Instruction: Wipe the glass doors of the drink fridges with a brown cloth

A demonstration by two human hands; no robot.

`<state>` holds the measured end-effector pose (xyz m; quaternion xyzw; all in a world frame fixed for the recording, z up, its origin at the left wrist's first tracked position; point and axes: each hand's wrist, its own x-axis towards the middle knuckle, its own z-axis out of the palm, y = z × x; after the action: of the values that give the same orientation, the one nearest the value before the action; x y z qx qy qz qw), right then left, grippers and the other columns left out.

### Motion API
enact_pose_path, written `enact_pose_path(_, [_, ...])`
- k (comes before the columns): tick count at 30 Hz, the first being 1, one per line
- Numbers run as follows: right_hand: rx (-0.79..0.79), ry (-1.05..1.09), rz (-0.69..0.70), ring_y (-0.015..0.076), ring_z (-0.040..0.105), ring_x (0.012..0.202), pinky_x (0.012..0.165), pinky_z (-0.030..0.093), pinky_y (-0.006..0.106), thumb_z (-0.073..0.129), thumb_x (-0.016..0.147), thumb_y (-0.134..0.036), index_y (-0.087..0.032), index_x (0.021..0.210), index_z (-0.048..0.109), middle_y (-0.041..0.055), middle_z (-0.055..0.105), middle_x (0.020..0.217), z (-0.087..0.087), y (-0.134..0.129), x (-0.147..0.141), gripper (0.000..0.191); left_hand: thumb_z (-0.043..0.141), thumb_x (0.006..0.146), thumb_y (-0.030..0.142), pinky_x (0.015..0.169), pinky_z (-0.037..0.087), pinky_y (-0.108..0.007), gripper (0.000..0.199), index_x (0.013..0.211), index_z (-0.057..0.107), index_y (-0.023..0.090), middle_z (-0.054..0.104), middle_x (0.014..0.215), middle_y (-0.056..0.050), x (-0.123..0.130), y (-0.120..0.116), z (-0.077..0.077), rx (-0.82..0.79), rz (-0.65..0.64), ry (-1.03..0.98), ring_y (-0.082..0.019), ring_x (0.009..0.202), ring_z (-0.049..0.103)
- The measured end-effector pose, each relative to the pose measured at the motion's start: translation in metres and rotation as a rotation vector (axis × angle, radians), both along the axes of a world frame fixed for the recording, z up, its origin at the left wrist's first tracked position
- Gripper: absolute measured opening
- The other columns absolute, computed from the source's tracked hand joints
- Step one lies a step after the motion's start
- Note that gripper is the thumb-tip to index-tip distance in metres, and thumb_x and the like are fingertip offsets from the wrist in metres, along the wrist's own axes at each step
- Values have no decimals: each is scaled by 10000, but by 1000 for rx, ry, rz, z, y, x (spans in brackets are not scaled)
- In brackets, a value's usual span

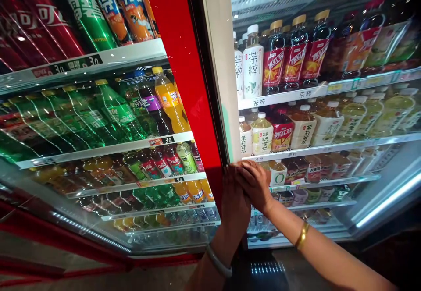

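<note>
My left hand (236,196), with a grey band (219,262) at the wrist, reaches up to the seam between two drink coolers. Its fingers press together against the edge of the white door frame (226,129). Over it lies my right hand (255,180), a gold bracelet (302,235) on that forearm. The right fingers bend across the left ones toward the same edge. Where the fingertips meet the frame is partly hidden. No bottle or can is in either hand.
Left stands a red-framed cooler (184,63) with cans and green soda bottles (116,109). The right cooler holds tea bottles (252,65) on several shelves behind glass. Price strips (283,98) run along shelf fronts. Dark floor (279,278) shows below.
</note>
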<state>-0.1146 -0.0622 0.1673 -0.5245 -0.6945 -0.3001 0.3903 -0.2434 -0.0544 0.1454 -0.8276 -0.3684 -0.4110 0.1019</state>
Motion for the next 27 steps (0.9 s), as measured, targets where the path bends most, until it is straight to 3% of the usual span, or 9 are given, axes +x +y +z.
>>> enact_pose_path(4, [26,-16,-38,295,572,1398,1227,418,611,559,999,-268,-463,1335,687,9,691,1419,53,14,1,409,493,974,129,1331,330,-604,788,1685,159,61,289,1721,-256,0,14,58,16,-27,-42,-355,1634,187])
enact_pose_path(6, [30,22,-47,296,557,1415,1236,410,604,554,1003,-275,-453,1386,660,25,677,1439,58,15,0,435,487,974,125,1352,293,-581,775,1681,176,61,274,1731,-246,0,16,66,11,-33,-36,-345,1644,147])
enact_pose_path(8, [14,99,-45,284,601,1362,1198,472,572,526,1007,-256,-430,1402,654,40,697,1398,40,10,-2,450,482,969,116,1338,325,-589,803,1687,128,45,305,1714,-264,0,12,48,18,-42,-33,-351,1640,153])
enact_pose_path(12, [-54,102,16,284,684,1229,1058,595,552,501,997,-243,-439,1332,695,28,748,1265,-20,-9,2,433,465,948,84,1251,458,-623,854,1701,62,69,372,1678,-271,3,-5,-23,-27,-35,8,-377,1608,233])
enact_pose_path(14, [-53,70,20,292,700,1194,1032,602,575,503,993,-237,-450,1274,722,17,764,1220,-29,-13,6,414,483,952,109,1243,471,-612,848,1707,98,106,342,1698,-247,5,-8,-37,-78,-8,12,-377,1596,260])
enact_pose_path(16, [-19,38,2,291,691,1216,1085,564,595,520,993,-220,-440,1247,735,12,764,1242,-13,-9,11,399,497,961,152,1271,426,-617,843,1707,107,104,291,1720,-234,8,-4,-21,-68,-17,-9,-376,1603,240])
enact_pose_path(20, [99,-14,-40,285,575,1403,1271,381,619,592,995,-230,-443,1338,688,9,696,1415,51,10,15,415,478,981,174,1358,271,-584,816,1704,108,85,165,1763,-195,13,17,49,4,-58,-45,-347,1639,97])
enact_pose_path(22, [181,2,0,271,537,1443,1305,341,606,606,1000,-241,-423,1396,647,14,677,1444,62,16,15,437,462,981,154,1349,256,-618,815,1701,89,69,150,1763,-208,15,23,62,39,-63,-77,-352,1643,65])
enact_pose_path(27, [280,61,33,217,583,1398,1289,419,528,550,1022,-186,-276,1389,638,54,720,1336,3,3,18,387,508,932,73,1313,356,-579,896,1698,44,74,218,1747,-218,16,7,-1,9,-107,-20,-342,1639,161])
